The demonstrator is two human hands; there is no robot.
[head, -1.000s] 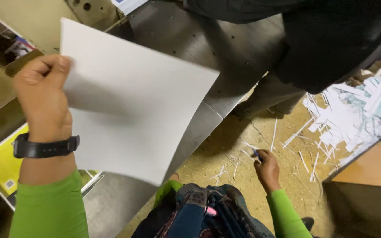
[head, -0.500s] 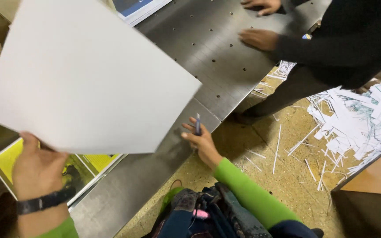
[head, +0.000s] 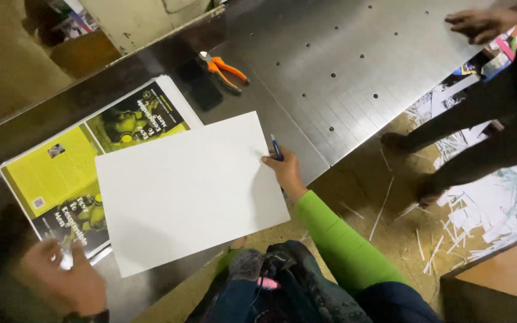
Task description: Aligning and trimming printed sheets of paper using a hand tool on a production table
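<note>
A large blank white sheet (head: pixel 189 191) lies flat on the metal table (head: pixel 354 66), overlapping a stack of yellow and black printed sheets (head: pixel 70 173). My right hand (head: pixel 283 167), in a green sleeve, rests at the white sheet's right edge and grips a blue pen (head: pixel 276 147). My left hand (head: pixel 64 281) is low at the bottom left, blurred, at the near corner of the printed stack, pinching something small and pale that I cannot make out.
Orange-handled pliers (head: pixel 225 69) and a dark flat object (head: pixel 201 87) lie on the table beyond the sheets. Another person stands at the right, one hand (head: pixel 477 24) on the table. Paper strips (head: pixel 486 209) litter the floor. A wooden surface (head: pixel 504 281) sits bottom right.
The white sheet, held up in my left hand before, now lies flat on the table over the printed stack. My right hand came up from the floor to the sheet's edge.
</note>
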